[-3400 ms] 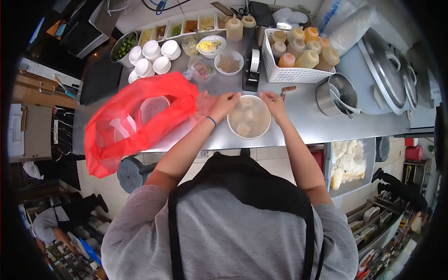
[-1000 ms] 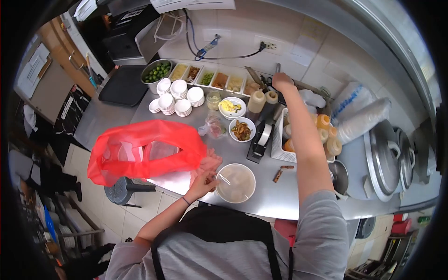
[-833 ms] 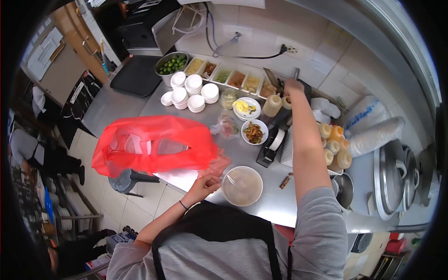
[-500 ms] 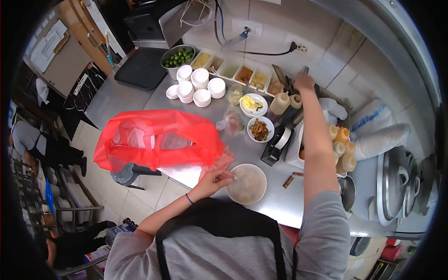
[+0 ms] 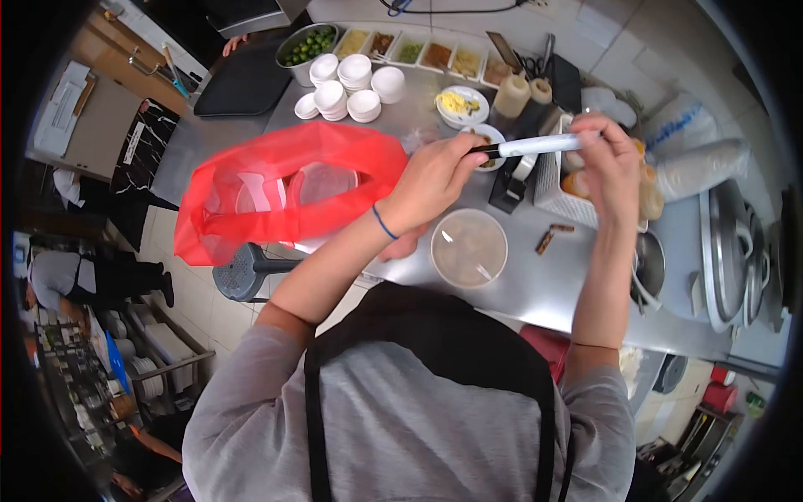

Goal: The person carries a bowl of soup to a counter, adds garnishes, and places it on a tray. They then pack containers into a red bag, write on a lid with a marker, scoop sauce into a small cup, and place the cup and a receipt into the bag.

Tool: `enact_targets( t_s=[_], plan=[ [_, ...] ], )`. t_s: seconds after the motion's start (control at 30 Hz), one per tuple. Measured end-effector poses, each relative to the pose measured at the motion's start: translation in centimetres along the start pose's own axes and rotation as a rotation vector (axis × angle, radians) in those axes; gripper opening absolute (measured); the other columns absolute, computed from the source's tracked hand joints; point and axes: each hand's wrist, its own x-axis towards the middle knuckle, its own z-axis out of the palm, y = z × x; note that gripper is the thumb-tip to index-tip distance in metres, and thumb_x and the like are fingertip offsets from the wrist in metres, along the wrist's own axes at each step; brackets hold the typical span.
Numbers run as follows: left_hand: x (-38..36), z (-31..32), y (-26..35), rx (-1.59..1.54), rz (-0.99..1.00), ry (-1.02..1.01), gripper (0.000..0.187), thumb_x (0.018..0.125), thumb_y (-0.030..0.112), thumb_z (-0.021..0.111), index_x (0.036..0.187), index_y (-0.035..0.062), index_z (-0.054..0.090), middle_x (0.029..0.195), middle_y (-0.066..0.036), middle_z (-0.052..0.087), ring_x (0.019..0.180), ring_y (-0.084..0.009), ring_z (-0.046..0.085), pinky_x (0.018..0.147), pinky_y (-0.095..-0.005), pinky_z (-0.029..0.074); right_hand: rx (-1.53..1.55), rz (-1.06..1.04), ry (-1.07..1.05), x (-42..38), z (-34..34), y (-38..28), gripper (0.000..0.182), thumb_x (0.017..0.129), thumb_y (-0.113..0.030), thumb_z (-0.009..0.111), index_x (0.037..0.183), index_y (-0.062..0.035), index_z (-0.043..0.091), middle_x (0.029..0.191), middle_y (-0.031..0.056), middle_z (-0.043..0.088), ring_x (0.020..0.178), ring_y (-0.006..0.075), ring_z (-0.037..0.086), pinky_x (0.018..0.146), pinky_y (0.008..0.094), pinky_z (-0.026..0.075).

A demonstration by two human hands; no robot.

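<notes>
Above the counter, my two hands hold a white marker pen [image 5: 535,145] with a black end. My left hand [image 5: 431,180] pinches the black end, while the fingers of my right hand [image 5: 609,163] are closed around the white end. Below them a round lidded plastic tub [image 5: 468,251] with cloudy contents sits on the counter. To its left stands a red plastic bag [image 5: 305,227], its top open, with round lidded tubs [image 5: 328,182] inside.
Stacks of white cups [image 5: 355,70], a pot of green limes [image 5: 309,43] and a row of filled trays [image 5: 410,50] line the back. A tape dispenser [image 5: 508,188] and white basket [image 5: 577,201] stand right. Large lidded pots [image 5: 723,251] are farther right. Co-workers [image 5: 96,280] are at left.
My right hand has come back from the rear right of the counter with the marker. My left hand has left the tub and moved up to the marker's black end. The view has shifted.
</notes>
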Motion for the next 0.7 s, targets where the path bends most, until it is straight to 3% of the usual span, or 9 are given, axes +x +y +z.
enact_targets(
  t_s=[0.13, 0.27, 0.4, 0.43, 0.5, 0.53, 0.6, 0.63, 0.7],
  plan=[
    [-1.1, 2.1, 2.5, -0.231, 0.130, -0.142, 0.021, 0.087, 0.020, 0.048, 0.084, 0.0000, 0.050, 0.069, -0.017, 0.053, 0.065, -0.0348, 0.052, 0.057, -0.0406, 0.039, 0.802, 0.017, -0.036, -3.6, 5.5, 2.0, 0.033, 0.087, -0.025, 0.049, 0.060, -0.0100, 0.038, 0.064, 0.0024, 0.041, 0.063, 0.0135, 0.041, 0.060, 0.0296, 0.039],
    [-3.7, 2.7, 5.1, -0.324, 0.034, -0.385, 0.030, 0.089, 0.027, 0.043, 0.081, -0.0008, 0.051, 0.065, -0.014, 0.052, 0.064, -0.0321, 0.052, 0.058, -0.0372, 0.039, 0.932, 0.021, -0.108, -6.0, 5.3, 0.9, 0.041, 0.089, -0.025, 0.045, 0.053, -0.0123, 0.030, 0.054, 0.0009, 0.032, 0.053, 0.0122, 0.034, 0.051, 0.0276, 0.033],
    [-6.9, 0.3, 3.2, -0.292, 0.076, -0.425, 0.032, 0.089, 0.029, 0.044, 0.079, -0.0003, 0.053, 0.064, -0.012, 0.053, 0.059, -0.0212, 0.053, 0.056, -0.0326, 0.040, 1.150, -0.266, 0.250, -8.2, -0.6, -3.7, 0.040, 0.089, -0.028, 0.041, 0.053, -0.0106, 0.037, 0.051, 0.0021, 0.037, 0.050, 0.0134, 0.036, 0.050, 0.0265, 0.034],
    [-7.9, 0.0, 0.9, -0.336, -0.042, -0.412, 0.032, 0.088, 0.029, 0.046, 0.078, 0.0001, 0.054, 0.064, -0.011, 0.053, 0.058, -0.0172, 0.053, 0.056, -0.0310, 0.041, 1.142, -0.271, 0.256, -8.6, 0.3, -4.5, 0.040, 0.089, -0.028, 0.041, 0.053, -0.0106, 0.037, 0.051, 0.0021, 0.037, 0.050, 0.0134, 0.036, 0.050, 0.0265, 0.034],
    [-8.3, -0.3, -4.0, -0.463, -0.416, -0.316, 0.027, 0.087, 0.028, 0.048, 0.080, 0.0026, 0.056, 0.062, -0.009, 0.053, 0.057, -0.0127, 0.052, 0.057, -0.0274, 0.041, 0.771, -0.165, 0.873, -9.8, 2.9, -5.5, 0.044, 0.090, -0.039, 0.036, 0.062, -0.0067, 0.047, 0.057, 0.0052, 0.047, 0.055, 0.0164, 0.046, 0.054, 0.0264, 0.039],
    [-8.0, 0.8, -6.2, -0.469, -0.410, -0.321, 0.027, 0.087, 0.028, 0.048, 0.080, 0.0026, 0.056, 0.062, -0.009, 0.053, 0.057, -0.0127, 0.052, 0.057, -0.0274, 0.041, 0.636, -0.063, 0.694, -11.4, 2.5, -2.8, 0.048, 0.090, -0.045, 0.033, 0.068, -0.0048, 0.049, 0.061, 0.0063, 0.050, 0.058, 0.0169, 0.049, 0.056, 0.0261, 0.040],
    [-7.6, 3.1, -10.3, -0.195, -0.230, -0.081, 0.023, 0.084, 0.027, 0.053, 0.081, 0.0045, 0.057, 0.067, -0.010, 0.054, 0.064, -0.0202, 0.054, 0.061, -0.0310, 0.043, 0.253, 0.143, 0.380, -15.4, 1.8, 6.8, 0.056, 0.088, -0.054, 0.030, 0.080, -0.0035, 0.052, 0.068, 0.0068, 0.055, 0.063, 0.0151, 0.054, 0.059, 0.0258, 0.043],
    [-7.6, 4.3, -11.3, -0.198, -0.228, -0.078, 0.023, 0.084, 0.027, 0.053, 0.081, 0.0045, 0.057, 0.067, -0.010, 0.054, 0.064, -0.0202, 0.054, 0.061, -0.0310, 0.043, 0.157, 0.271, 0.545, -16.1, 4.9, 9.1, 0.054, 0.089, -0.052, 0.030, 0.084, -0.0039, 0.054, 0.069, 0.0053, 0.057, 0.062, 0.0113, 0.054, 0.059, 0.0242, 0.043],
    [-7.8, 6.7, -12.3, 0.290, 0.159, 0.028, 0.019, 0.082, 0.022, 0.055, 0.088, 0.0044, 0.056, 0.082, -0.009, 0.057, 0.076, -0.0274, 0.057, 0.073, -0.0383, 0.045, -0.091, 0.294, 0.473, -17.2, 6.6, 13.4, 0.029, 0.086, -0.031, 0.050, 0.084, -0.0024, 0.055, 0.073, 0.0058, 0.059, 0.064, 0.0105, 0.055, 0.060, 0.0229, 0.043]
  ],
)
